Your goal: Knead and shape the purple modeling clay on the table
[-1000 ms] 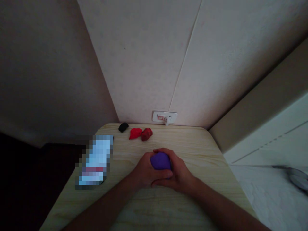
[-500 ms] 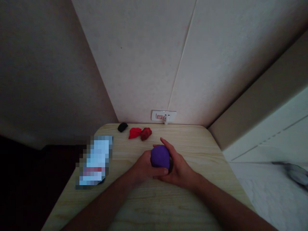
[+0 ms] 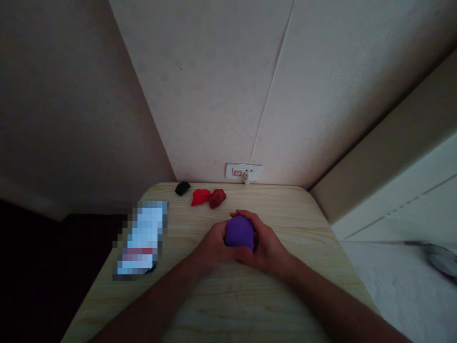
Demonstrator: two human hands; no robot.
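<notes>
A smooth purple lump (image 3: 239, 232) that looks like modelling clay is cupped between my two hands above the table. It is rounded on top, and its underside is hidden. My left hand (image 3: 216, 245) wraps it from the left, thumb across its near side. From the right, my right hand (image 3: 267, 245) curls round it, fingers over the far side. A small dark gap shows between the lump and my right palm. Beyond my hands lie a bright red piece (image 3: 200, 196) and a dark red piece (image 3: 217, 198), touching or nearly so. Left of them is a black piece (image 3: 183, 188).
The pale wood-grain table (image 3: 257, 305) has rounded far corners and meets the wall. A phone-like device (image 3: 146, 233), its screen blurred out, lies at the left. A wall socket (image 3: 244, 172) with a white plug sits behind the table. A white cabinet (image 3: 400, 190) stands at right.
My hands opened slightly around the purple lump, right fingers lifting, then closed round it again. More of its top shows than a second ago. The coloured pieces and the device have stayed put.
</notes>
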